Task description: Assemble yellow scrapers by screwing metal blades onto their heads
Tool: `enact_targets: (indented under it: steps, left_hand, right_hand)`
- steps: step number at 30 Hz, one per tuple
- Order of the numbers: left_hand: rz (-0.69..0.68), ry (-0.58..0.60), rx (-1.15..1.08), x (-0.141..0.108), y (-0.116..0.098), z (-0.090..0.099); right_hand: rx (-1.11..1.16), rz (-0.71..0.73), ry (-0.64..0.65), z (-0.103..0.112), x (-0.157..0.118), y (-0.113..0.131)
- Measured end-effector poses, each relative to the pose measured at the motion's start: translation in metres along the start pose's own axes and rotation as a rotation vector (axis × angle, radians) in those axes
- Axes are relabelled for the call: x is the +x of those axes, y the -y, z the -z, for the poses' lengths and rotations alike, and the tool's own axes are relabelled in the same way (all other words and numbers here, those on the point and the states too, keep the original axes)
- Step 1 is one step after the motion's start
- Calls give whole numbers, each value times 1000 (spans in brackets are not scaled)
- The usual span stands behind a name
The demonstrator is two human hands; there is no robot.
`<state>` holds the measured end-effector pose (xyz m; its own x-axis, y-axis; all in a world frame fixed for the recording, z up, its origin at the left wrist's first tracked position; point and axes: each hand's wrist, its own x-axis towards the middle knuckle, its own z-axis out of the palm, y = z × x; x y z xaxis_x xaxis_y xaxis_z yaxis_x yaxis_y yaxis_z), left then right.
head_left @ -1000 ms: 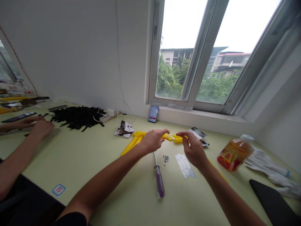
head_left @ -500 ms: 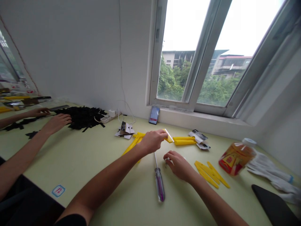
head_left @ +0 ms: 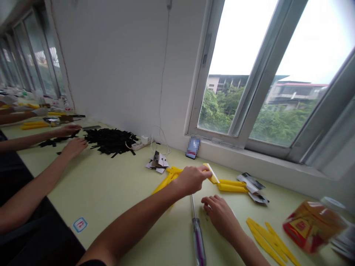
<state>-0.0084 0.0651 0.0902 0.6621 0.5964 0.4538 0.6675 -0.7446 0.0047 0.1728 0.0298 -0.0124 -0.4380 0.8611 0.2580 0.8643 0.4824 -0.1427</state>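
White-walled room, with a long window (head_left: 249,74) on the right showing trees and buildings outside. Pale green table (head_left: 97,192) runs along the wall beneath the sill. Phone (head_left: 193,147), its screen blurred, stands at the back of the table against the sill.

Left hand (head_left: 191,180) is closed around a yellow plastic piece (head_left: 213,178), its white-edged tip (head_left: 211,173) projecting past the fingers, above the table and toward the window. Hand hides part of a yellow plastic heap (head_left: 169,177) below it. Two yellow bars (head_left: 232,187) lie just beyond the tip, their near ends almost touching it. Right hand (head_left: 219,216) rests low on the table, fingers curled; whether it holds anything small, I cannot tell from this view. Screwdriver (head_left: 197,231), with a clear purple handle, lies between the hands, its shaft passing just beside the right fingers.

Other items: printed card pieces (head_left: 253,192) beside the bars; a second card bundle (head_left: 157,162) behind the heap; loose yellow strips (head_left: 267,240) at lower right; a blurred orange-red bottle (head_left: 312,227) beyond them. Toward the left, a black strip pile (head_left: 111,141) sits near a white power strip (head_left: 141,143). A co-worker's two hands (head_left: 74,147) rest well apart from the person's own, beside that pile. Small blue-edged sticker (head_left: 80,224) marks the table near its front edge.
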Motion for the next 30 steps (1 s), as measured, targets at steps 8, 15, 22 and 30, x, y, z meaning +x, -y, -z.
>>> enact_targets:
  steps: [8,15,22,30]
  left_hand:
    - [37,-79,-263,3,6,-9]
    - [313,-178,-1258,14,17,-32]
    - [246,-89,-1708,11,-9,-23]
    - [253,-92,-1806,8,-32,-20]
  right_hand:
    - [180,14,-116,-4,4,-4]
    - [324,-52,-531,47,9,-6]
    - [694,-30,-584,83,2,4]
    - [522,66,-816,97,-3,12]
